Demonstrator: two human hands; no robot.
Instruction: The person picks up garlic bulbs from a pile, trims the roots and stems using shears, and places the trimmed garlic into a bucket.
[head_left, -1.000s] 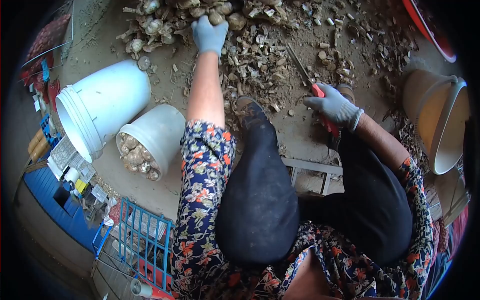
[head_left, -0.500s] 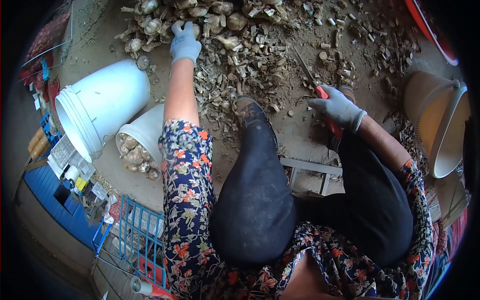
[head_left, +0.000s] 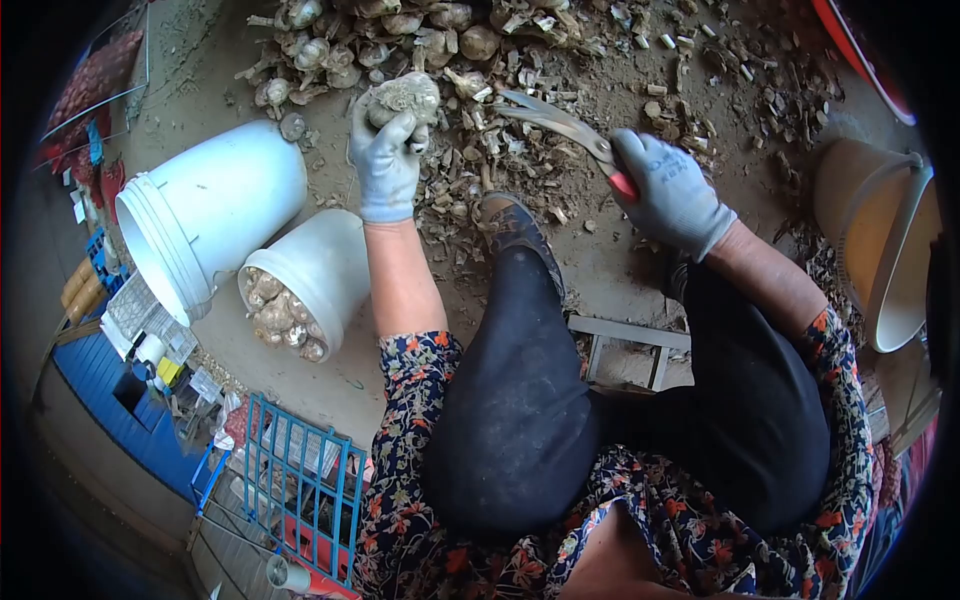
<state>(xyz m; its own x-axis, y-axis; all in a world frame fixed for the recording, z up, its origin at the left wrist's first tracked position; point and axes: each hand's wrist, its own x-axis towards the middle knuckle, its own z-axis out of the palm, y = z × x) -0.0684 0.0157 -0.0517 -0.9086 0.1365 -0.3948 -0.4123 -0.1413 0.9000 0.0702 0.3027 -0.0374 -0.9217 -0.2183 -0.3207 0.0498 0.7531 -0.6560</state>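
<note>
My left hand (head_left: 386,175), in a pale work glove, is closed round a garlic bulb (head_left: 408,96) with its root side partly showing. My gloved right hand (head_left: 670,193) grips red-handled pruning shears (head_left: 568,126). Their blades point left toward the bulb and look slightly parted, with space between the tips and the bulb. Just beyond my left hand is a heap of garlic bulbs (head_left: 340,50), and cut stems and dry scraps (head_left: 460,180) cover the dirt floor below it.
Left of my arm, a tipped white bucket (head_left: 325,265) holds garlic bulbs beside a larger white bucket (head_left: 225,195) on its side. A beige bucket (head_left: 865,215) is at right. A blue crate (head_left: 305,480) stands lower left, and a metal frame (head_left: 630,330) is between my legs.
My left hand has come back from the heap with a garlic bulb. The shears have swung from pointing up-left to nearly level, nearer the bulb, and their blades have parted.
</note>
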